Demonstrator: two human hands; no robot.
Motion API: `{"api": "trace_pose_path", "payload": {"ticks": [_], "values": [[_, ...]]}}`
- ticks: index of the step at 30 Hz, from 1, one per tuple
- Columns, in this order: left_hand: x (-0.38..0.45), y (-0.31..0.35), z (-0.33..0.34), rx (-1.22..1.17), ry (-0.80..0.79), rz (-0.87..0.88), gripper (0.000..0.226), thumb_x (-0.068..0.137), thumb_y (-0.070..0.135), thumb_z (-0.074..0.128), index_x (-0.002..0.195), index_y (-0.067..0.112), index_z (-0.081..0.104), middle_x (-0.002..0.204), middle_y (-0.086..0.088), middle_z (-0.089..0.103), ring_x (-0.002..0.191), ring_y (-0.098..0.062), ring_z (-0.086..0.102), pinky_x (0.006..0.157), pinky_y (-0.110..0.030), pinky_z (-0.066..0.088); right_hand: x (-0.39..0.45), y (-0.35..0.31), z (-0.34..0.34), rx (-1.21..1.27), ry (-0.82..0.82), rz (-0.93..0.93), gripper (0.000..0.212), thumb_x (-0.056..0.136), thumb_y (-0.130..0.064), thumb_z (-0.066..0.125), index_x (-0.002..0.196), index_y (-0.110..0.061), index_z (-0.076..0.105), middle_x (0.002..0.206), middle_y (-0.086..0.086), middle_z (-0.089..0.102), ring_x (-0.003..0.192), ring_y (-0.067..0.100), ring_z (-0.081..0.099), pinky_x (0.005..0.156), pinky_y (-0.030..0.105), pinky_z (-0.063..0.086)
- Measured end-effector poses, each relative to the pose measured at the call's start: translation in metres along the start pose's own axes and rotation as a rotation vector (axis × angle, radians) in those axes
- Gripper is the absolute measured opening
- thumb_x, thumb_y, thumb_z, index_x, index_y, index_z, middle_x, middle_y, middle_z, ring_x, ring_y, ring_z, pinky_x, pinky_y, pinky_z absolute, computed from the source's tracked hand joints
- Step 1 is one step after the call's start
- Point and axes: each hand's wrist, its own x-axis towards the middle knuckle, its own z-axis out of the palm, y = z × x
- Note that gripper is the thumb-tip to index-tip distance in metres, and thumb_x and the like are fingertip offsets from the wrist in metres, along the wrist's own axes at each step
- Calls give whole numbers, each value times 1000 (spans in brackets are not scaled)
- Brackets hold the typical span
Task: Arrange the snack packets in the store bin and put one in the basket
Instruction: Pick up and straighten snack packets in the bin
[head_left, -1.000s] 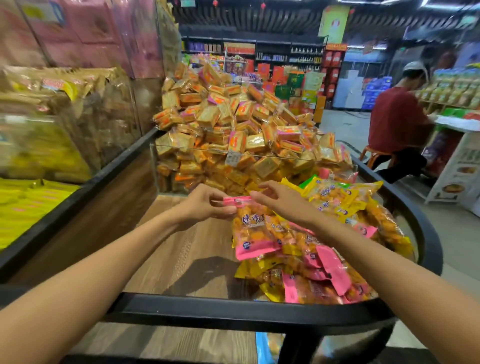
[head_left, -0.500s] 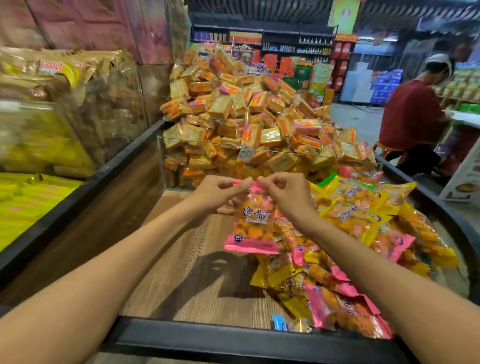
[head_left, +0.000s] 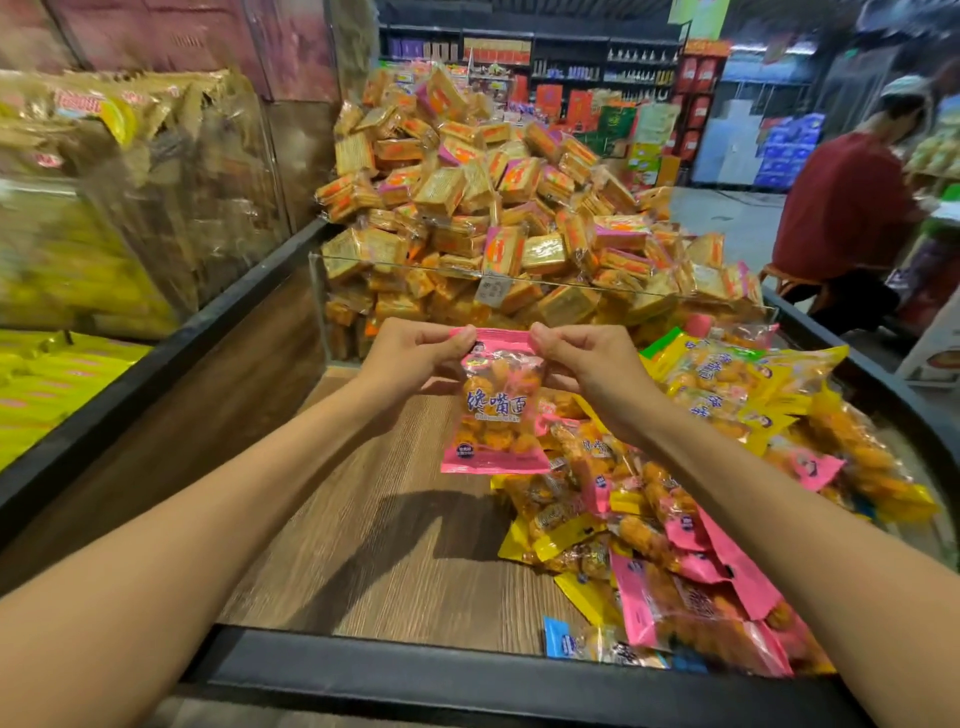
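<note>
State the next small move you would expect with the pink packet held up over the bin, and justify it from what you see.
Probably carry it clear of the bin. Both the left hand and right hand pinch the top edge of the pink packet, which hangs free above the wooden bin floor. No basket is in view, so where it goes is uncertain.

Pink packet (head_left: 496, 410) with blue lettering, orange snacks inside — yellow and pink packets (head_left: 675, 525) piled on wood-grain brown floor (head_left: 374, 545).

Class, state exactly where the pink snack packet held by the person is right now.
In the head view, the pink snack packet hangs mid-frame, pinched at its top corners by the left hand and right hand, above the wooden bin floor.
</note>
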Motion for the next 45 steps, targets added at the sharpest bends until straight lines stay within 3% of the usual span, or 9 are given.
{"api": "trace_pose_path", "payload": {"ticks": [7,10,13,17,22,26,35,38,45], "values": [[-3,7,-1,123,-283,-168,49,72,33,70,118,20,59,92,4,71,83,-8,67,71,-29,59,5,-3,-13,47,162,-20,18,93,-18,60,86,-5,70,77,13,62,65,12,59,54,17,49],[-9,3,3,248,-410,-188,64,69,10,78,126,15,49,101,-4,68,80,-10,68,68,-25,58,8,-5,-22,90,194,-5,21,93,-18,60,88,1,69,84,18,57,67,17,52,48,13,44],[-10,1,3,251,-386,-147,56,70,-11,74,118,8,53,88,-15,56,75,-21,61,63,-22,57,5,-7,-18,119,175,0,27,93,-20,59,94,6,68,77,14,60,58,6,57,49,12,45],[-7,2,-5,165,-333,-108,40,71,-18,69,105,2,60,85,-20,53,70,-25,64,59,-23,56,0,-13,-14,132,-38,109,43,73,-42,65,106,-14,62,106,4,66,94,14,65,87,29,53],[1,3,-15,121,-236,-85,34,73,-16,68,102,-3,58,72,-12,58,63,-16,65,64,-29,59,-8,-10,-5,59,-295,285,76,74,7,71,141,-4,36,103,14,71,92,25,71,76,31,59],[0,4,-14,137,-239,-79,40,74,-16,67,108,3,59,87,-14,69,73,-19,70,62,-24,56,-9,-11,-8,55,-276,213,38,78,17,63,106,-8,59,83,14,74,73,21,72,74,30,60],[1,3,-7,284,-92,8,65,75,7,77,132,6,46,112,-11,63,86,-16,67,74,-28,57,-10,-15,-4,131,-170,74,35,76,9,69,100,-16,63,89,9,73,77,18,72,69,26,59],[-4,7,5,376,131,176,57,81,32,72,129,20,43,112,-1,55,93,-12,61,82,-32,55,-10,-11,-2,-90,-46,-62,46,78,2,73,120,-10,61,96,-3,71,85,13,70,74,26,59],[-7,10,13,-97,-30,-86,44,93,45,51,122,13,58,115,-15,66,100,-25,65,83,-39,54,-25,0,27,-738,-97,-467,69,71,-34,81,132,-22,53,106,-7,48,85,0,51,75,17,50]]}}
